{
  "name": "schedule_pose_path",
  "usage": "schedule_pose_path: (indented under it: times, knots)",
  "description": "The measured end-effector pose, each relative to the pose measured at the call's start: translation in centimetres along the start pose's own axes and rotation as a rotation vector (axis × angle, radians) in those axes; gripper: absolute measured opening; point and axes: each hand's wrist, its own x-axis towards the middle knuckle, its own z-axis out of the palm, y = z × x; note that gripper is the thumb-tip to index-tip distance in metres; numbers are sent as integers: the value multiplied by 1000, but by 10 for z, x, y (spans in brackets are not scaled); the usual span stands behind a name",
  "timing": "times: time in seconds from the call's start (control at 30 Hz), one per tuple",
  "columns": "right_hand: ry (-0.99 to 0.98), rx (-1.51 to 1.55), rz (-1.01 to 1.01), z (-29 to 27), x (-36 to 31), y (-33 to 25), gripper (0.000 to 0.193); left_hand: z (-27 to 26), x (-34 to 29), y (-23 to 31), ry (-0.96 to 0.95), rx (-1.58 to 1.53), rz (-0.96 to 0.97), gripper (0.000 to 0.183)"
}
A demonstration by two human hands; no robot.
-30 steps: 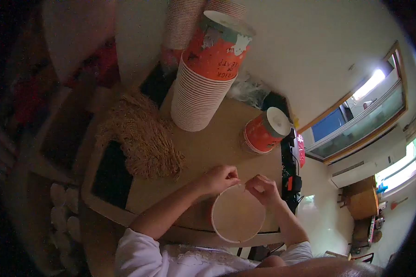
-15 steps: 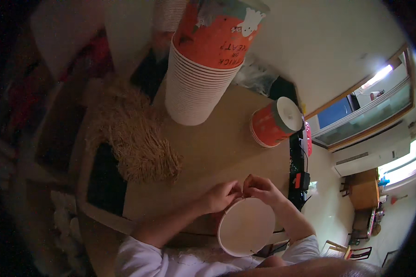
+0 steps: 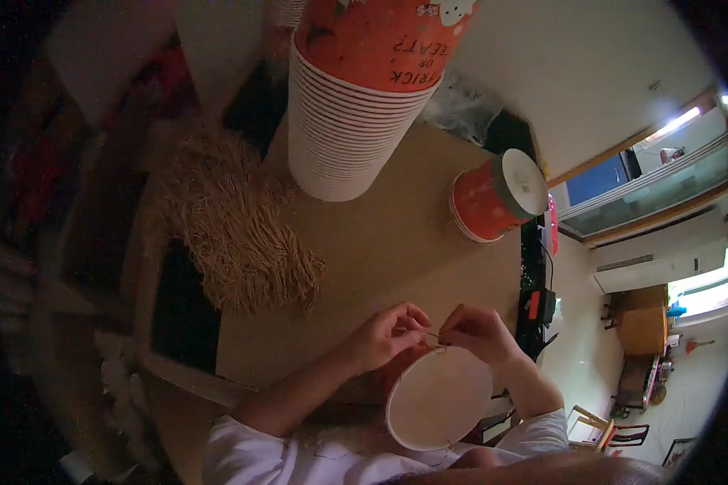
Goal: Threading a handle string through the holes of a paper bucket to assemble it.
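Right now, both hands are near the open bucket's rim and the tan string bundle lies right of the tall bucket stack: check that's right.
Wrong side: in the head view, the tan string bundle lies left of the tall bucket stack. The rest holds.

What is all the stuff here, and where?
paper bucket: one, red outside, pale inside, lower centre
tall bucket stacks: at least two, orange and white, table's far side
short bucket stack: one, orange and green, table's right
twine bundle: one, tan, table's left
plastic bag: one, clear, table's back
table: one, tan and green, centre
window: one, bright, far right
thin strand: one, colour unclear, above bucket's rim
left hand: one, white-sleeved, strand's left
right hand: one, white-sleeved, strand's right
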Motion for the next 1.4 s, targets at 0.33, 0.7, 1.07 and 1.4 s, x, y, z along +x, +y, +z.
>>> schedule_pose_path:
  times: [0.33,0.7,1.07,1.4]
  knots:
    - [-135,3,45,-14,18,-6,7,-6,-11,17,5,462,228,21]
    - [-284,-146,185,-7,32,-10,14,6,-7,13,205,689,369,10]
    - [-340,84,83,-16,40,9,12,2,-9,17,72,788,351,12]
    - [-388,27,136,-17,34,5,12,11,-4,23,247,863,416,16]
